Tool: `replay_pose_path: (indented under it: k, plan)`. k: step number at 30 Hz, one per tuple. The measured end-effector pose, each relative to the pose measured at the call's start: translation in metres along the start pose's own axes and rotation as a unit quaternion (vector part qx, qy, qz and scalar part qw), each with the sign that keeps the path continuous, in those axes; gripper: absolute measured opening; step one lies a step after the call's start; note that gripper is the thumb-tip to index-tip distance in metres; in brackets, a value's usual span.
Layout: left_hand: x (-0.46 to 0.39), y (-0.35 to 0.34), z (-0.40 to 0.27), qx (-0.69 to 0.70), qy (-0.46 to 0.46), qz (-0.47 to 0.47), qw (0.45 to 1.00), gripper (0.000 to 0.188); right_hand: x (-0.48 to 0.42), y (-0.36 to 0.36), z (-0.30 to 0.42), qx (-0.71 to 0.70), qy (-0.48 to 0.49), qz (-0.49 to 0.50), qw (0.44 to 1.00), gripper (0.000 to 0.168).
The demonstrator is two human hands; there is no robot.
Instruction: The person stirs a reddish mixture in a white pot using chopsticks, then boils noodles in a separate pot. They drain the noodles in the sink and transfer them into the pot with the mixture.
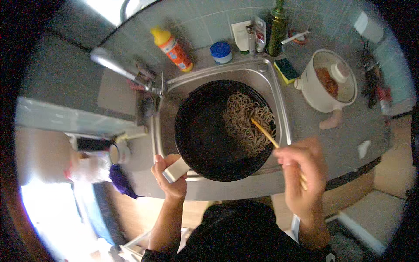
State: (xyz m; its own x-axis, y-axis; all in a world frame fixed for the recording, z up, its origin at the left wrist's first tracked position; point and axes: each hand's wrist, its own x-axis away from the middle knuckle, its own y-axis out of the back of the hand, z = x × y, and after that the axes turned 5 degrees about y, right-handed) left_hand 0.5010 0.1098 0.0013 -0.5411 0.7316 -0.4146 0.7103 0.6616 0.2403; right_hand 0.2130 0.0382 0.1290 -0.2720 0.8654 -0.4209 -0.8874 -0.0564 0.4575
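Observation:
A black frying pan (203, 137) is held over the stainless steel sink (283, 108). My left hand (172, 180) is closed around its pale handle (176, 169). Brownish noodles (244, 111) lie heaped in the right half of the pan. My right hand (302, 173) grips wooden chopsticks (266, 133), whose tips are in the noodles; the hand is slightly blurred, to the right of the pan's rim.
A white pot (311, 88) with reddish contents stands right of the sink, beside a sponge (285, 70). Behind the sink are a yellow-capped bottle (173, 50), a blue-lidded jar (221, 52), tubes (243, 36) and a green bottle (276, 34). The faucet (131, 73) rises at the left.

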Motion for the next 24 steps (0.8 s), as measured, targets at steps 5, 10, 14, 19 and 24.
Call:
replay_pose_path:
  k: [5,10,14,19,24]
  plan:
    - [0.037,-0.01,0.006,-0.116,-0.085,-0.038,0.989,0.032,-0.009,0.016,0.06,0.044,-0.007,0.015,0.999,0.018]
    - [0.042,0.005,-0.004,0.012,0.11,-0.09,0.99,0.058,-0.01,-0.014,0.101,0.171,0.005,0.102,0.98,0.021]
    - [0.031,0.025,-0.009,0.053,0.166,-0.043,0.984,0.061,-0.006,-0.079,0.102,0.163,0.032,0.14,0.976,0.02]
    - [0.041,0.029,0.025,-0.052,0.069,-0.138,0.987,0.062,-0.02,-0.126,0.074,0.147,0.073,0.084,0.983,0.013]
    - [0.033,0.048,0.016,0.057,0.247,-0.06,0.966,0.06,-0.018,-0.135,0.095,0.086,0.087,0.212,0.969,0.012]
